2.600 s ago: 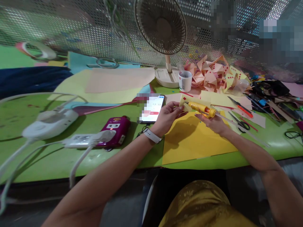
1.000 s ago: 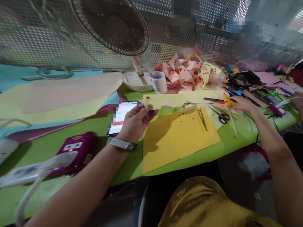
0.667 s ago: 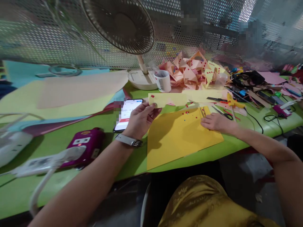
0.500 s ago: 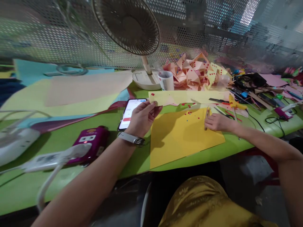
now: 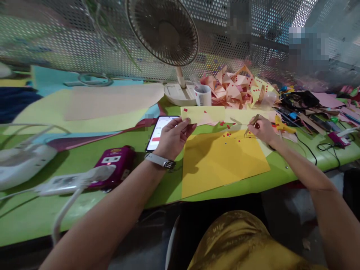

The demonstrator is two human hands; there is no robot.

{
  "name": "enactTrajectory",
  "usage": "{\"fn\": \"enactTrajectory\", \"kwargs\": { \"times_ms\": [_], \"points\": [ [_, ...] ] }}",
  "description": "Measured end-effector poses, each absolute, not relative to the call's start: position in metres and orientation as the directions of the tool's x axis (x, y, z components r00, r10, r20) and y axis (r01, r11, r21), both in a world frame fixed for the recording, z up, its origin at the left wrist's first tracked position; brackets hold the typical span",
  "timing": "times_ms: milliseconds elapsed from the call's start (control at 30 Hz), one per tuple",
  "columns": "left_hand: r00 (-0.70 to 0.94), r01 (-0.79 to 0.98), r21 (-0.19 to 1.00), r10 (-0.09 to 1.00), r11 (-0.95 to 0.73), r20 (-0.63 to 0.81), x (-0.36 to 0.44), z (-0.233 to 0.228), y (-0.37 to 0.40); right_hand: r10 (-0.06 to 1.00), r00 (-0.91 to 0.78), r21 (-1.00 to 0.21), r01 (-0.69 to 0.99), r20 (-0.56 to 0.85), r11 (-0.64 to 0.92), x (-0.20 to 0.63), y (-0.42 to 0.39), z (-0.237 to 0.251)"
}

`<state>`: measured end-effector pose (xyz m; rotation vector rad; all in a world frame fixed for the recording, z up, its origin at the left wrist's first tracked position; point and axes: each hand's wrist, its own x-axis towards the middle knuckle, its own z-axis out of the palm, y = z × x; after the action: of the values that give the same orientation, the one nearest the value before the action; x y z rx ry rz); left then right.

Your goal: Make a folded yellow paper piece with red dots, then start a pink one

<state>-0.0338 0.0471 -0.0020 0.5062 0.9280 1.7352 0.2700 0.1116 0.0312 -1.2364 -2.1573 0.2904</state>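
My left hand [image 5: 173, 135], a watch on its wrist, pinches the left end of a pale yellow paper strip [image 5: 203, 113] dotted with small red pieces and holds it just above the table. My right hand [image 5: 262, 130] grips slim tweezers [image 5: 252, 124], their tips pointing down at small red bits scattered on the upper part of a big yellow sheet [image 5: 225, 161]. The yellow glue gun [image 5: 282, 125] lies on the table just right of my right hand.
A phone [image 5: 161, 129] lies by my left hand, with a magenta device [image 5: 112, 167] and white power strips [image 5: 62, 183] further left. A fan [image 5: 168, 33], a white cup [image 5: 203, 95] and a pile of folded paper shapes [image 5: 239, 88] stand behind. Tools and cables clutter the right.
My right hand put the glue gun down at the right, came back, picked up the tweezers and lifted them toward the red bits. My left hand kept holding the strip.
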Motion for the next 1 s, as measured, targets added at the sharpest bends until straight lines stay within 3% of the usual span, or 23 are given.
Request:
{"fn": "enactTrajectory", "kwargs": {
  "times_ms": [67,167,267,367,567,1000],
  "points": [
    [-0.35,-0.591,0.792,0.933,-0.153,-0.081,-0.034,-0.003,0.048,0.877,-0.366,-0.497,0.724,0.311,0.479,0.273,0.115,0.032],
    [-0.356,-0.587,0.794,0.931,-0.156,-0.081,-0.033,-0.004,0.048,0.942,-0.314,-0.65,0.692,0.123,0.316,0.275,0.121,0.036],
    [-0.356,-0.596,0.79,0.929,-0.145,-0.099,-0.033,-0.002,0.048,0.975,-0.219,-0.846,0.51,0.043,0.152,0.269,0.129,0.037],
    [-0.355,-0.608,0.781,0.929,-0.14,-0.11,-0.033,0.0,0.047,0.987,-0.155,-0.954,0.285,0.043,0.087,0.254,0.136,0.029],
    [-0.36,-0.599,0.788,0.926,-0.139,-0.111,-0.033,-0.001,0.047,0.999,-0.043,-0.988,0.153,-0.022,-0.015,0.23,0.141,0.002],
    [-0.369,-0.602,0.785,0.922,-0.143,-0.115,-0.031,0.0,0.046,0.996,-0.036,-0.995,0.063,-0.077,-0.074,0.226,0.142,-0.016]
  ]
}}
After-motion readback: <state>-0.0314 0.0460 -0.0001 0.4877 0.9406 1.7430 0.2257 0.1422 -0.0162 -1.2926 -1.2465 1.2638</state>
